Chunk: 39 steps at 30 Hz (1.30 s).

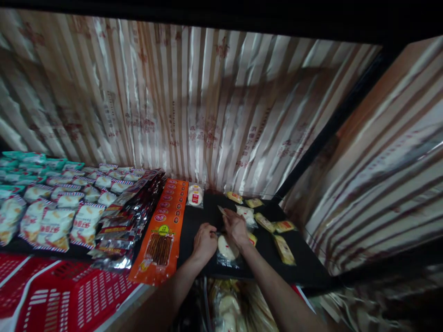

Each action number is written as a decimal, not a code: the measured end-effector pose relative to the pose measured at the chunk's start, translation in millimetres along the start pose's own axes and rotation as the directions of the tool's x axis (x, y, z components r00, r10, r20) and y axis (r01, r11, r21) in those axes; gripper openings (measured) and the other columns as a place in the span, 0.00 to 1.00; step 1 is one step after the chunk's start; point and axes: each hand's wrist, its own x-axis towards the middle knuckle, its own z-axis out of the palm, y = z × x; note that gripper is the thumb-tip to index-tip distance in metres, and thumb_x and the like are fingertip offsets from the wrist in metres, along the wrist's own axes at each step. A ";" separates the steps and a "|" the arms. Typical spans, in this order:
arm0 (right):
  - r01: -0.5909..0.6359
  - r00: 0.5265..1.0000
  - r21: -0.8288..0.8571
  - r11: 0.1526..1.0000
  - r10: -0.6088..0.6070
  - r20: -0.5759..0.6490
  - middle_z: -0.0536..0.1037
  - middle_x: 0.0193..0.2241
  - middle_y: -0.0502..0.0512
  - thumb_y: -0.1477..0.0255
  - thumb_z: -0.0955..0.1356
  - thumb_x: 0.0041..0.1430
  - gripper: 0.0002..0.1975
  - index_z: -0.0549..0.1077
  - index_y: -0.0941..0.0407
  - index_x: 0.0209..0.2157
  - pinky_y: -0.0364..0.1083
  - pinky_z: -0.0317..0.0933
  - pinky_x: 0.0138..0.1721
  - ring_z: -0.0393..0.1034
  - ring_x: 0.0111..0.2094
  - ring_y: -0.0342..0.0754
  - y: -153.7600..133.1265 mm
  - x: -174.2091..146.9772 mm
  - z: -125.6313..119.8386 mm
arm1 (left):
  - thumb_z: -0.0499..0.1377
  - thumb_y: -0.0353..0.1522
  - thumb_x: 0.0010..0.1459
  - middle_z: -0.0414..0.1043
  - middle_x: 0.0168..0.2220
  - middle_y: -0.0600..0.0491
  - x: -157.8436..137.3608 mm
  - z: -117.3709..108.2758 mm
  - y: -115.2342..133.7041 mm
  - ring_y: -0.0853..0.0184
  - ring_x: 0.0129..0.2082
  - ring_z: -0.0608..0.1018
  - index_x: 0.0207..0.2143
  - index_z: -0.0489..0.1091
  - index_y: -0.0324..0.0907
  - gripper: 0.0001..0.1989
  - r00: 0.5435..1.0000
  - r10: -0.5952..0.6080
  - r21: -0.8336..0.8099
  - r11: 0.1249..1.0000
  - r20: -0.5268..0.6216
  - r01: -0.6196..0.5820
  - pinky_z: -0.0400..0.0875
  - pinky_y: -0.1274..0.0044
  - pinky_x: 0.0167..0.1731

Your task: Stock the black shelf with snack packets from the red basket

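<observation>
My left hand [205,240] is closed, fingers curled, at the upper left of a clear packet holding a round white cake [228,249]. Whatever its fingertips pinch is too small to make out. My right hand [236,227] reaches over the packet's upper right, fingers drawn together. A small pale edge shows by its fingertips, too blurred to name. Just beyond this hand lies a white packet [246,215]. Partly hidden behind the right wrist is a yellow packet [253,238].
Several small yellow packets [284,249] lie right on the black shelf [207,212]. Leftward are another round-cake packet [195,195], an orange snack pack [162,230], dark foil packs [117,230] and rows of white snack bags [55,226]. Red baskets [79,295] stand below; striped sheeting [207,110] hangs behind.
</observation>
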 end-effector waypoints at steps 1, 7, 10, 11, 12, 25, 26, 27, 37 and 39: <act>0.019 1.000 0.022 1.000 -0.019 -0.024 0.74 0.47 0.59 0.69 0.56 0.59 0.20 0.71 0.58 0.48 0.53 0.48 0.56 0.66 0.49 0.51 -1.2 -1.7 -6.0 | 0.52 0.21 0.49 0.72 0.45 0.49 -4.8 -1.4 1.4 0.67 0.48 0.71 0.34 0.74 0.41 0.14 1.000 -0.003 -0.001 1.000 0.001 0.003 0.62 0.78 0.51; -0.034 0.988 0.198 0.980 0.063 -0.142 0.75 0.46 0.61 0.59 0.55 0.60 0.25 0.70 0.59 0.49 0.48 0.58 0.48 0.68 0.46 0.53 -16.4 -16.1 -41.9 | 0.52 0.22 0.50 0.73 0.42 0.49 -34.2 -5.6 7.7 0.67 0.43 0.74 0.35 0.73 0.40 0.13 0.999 -0.038 -0.043 0.998 -0.026 0.037 0.63 0.78 0.48; -0.097 0.978 0.392 0.915 0.160 -0.130 0.77 0.41 0.59 0.55 0.56 0.57 0.26 0.71 0.57 0.47 0.47 0.61 0.43 0.70 0.42 0.52 -26.5 -27.2 -48.7 | 0.52 0.24 0.52 0.73 0.44 0.48 -45.0 -4.1 6.6 0.68 0.40 0.75 0.41 0.71 0.40 0.15 0.994 -0.091 -0.091 0.992 -0.058 0.085 0.66 0.77 0.46; -0.113 0.976 0.465 0.878 0.185 -0.111 0.78 0.39 0.59 0.54 0.57 0.56 0.27 0.72 0.58 0.45 0.47 0.62 0.41 0.70 0.40 0.52 -29.2 -31.4 -49.3 | 0.52 0.26 0.53 0.72 0.45 0.48 -47.8 -3.1 6.1 0.69 0.39 0.75 0.44 0.70 0.40 0.15 0.990 -0.115 -0.121 0.987 -0.076 0.106 0.67 0.77 0.45; -0.124 0.976 0.537 0.834 0.201 -0.087 0.78 0.37 0.59 0.53 0.58 0.54 0.27 0.73 0.58 0.44 0.47 0.62 0.39 0.71 0.38 0.52 -31.3 -35.7 -49.2 | 0.52 0.27 0.54 0.71 0.47 0.47 -50.1 -2.1 6.0 0.69 0.38 0.75 0.46 0.68 0.40 0.16 0.985 -0.141 -0.165 0.978 -0.095 0.124 0.68 0.77 0.43; -0.353 0.930 0.851 0.388 0.244 0.274 0.78 0.26 0.51 0.55 0.70 0.41 0.25 0.72 0.58 0.38 0.41 0.60 0.23 0.67 0.23 0.43 -7.5 -90.0 -68.8 | 0.55 0.27 0.53 0.73 0.33 0.51 -69.2 20.2 37.0 0.74 0.25 0.74 0.48 0.64 0.36 0.18 0.953 -0.299 -0.683 0.707 -0.052 0.185 0.65 0.85 0.21; -0.392 0.914 0.843 0.368 0.262 0.311 0.77 0.26 0.50 0.56 0.71 0.40 0.26 0.72 0.57 0.40 0.40 0.59 0.22 0.67 0.22 0.42 -3.1 -95.3 -71.5 | 0.56 0.27 0.52 0.73 0.32 0.52 -68.1 22.0 36.4 0.74 0.26 0.74 0.49 0.63 0.36 0.20 0.950 -0.305 -0.688 0.705 -0.074 0.173 0.66 0.85 0.23; -0.430 0.896 0.831 0.353 0.278 0.346 0.77 0.24 0.49 0.58 0.72 0.40 0.26 0.72 0.57 0.41 0.39 0.58 0.21 0.66 0.21 0.42 1.0 -101.0 -73.8 | 0.57 0.26 0.51 0.73 0.32 0.52 -66.6 23.1 35.3 0.74 0.26 0.74 0.50 0.62 0.37 0.22 0.946 -0.308 -0.690 0.707 -0.102 0.156 0.67 0.84 0.26; -0.617 0.774 0.786 0.033 0.205 0.599 0.78 0.24 0.51 0.67 0.76 0.36 0.22 0.70 0.58 0.35 0.33 0.53 0.15 0.70 0.21 0.39 3.4 -162.1 -81.7 | 0.61 0.26 0.47 0.72 0.24 0.55 -67.1 17.7 36.3 0.73 0.22 0.73 0.34 0.69 0.36 0.09 0.980 -0.201 -0.688 0.712 -0.007 0.142 0.65 0.82 0.24; -0.646 0.736 0.762 -0.036 0.235 0.635 0.79 0.25 0.52 0.69 0.77 0.34 0.24 0.69 0.59 0.36 0.33 0.57 0.16 0.73 0.22 0.41 1.3 -167.7 -81.7 | 0.62 0.27 0.46 0.71 0.23 0.55 -68.5 16.2 41.4 0.72 0.22 0.72 0.32 0.69 0.36 0.08 0.980 -0.200 -0.680 0.716 0.010 0.154 0.64 0.81 0.24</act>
